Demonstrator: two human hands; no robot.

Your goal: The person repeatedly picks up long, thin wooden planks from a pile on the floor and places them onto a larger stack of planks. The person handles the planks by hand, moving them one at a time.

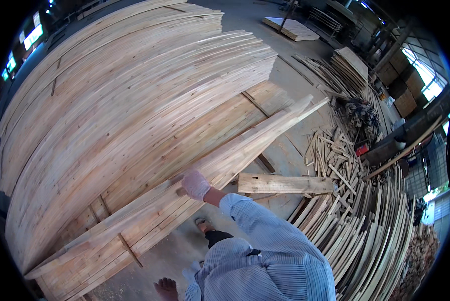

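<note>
My right hand (196, 185), in a pale thin glove, is closed on the edge of a long wooden board (134, 213). The board runs slantwise from the lower left to the upper right, over a low stack of wood panels (149, 228). It seems tilted up from that stack near my hand. At the bottom of the view, my left hand (166, 289) hangs low with its fingers spread, looking dark and apart from the wood. A thin dark strip (130, 250) lies across the near panels.
A big pile of long boards (134, 90) fills the left. Right of me are a short thick plank (285, 184), scattered offcuts (335, 155) and a dense bundle of slats (375, 226). Further off lie more stacked boards (350, 62) and a flat panel stack (291, 29).
</note>
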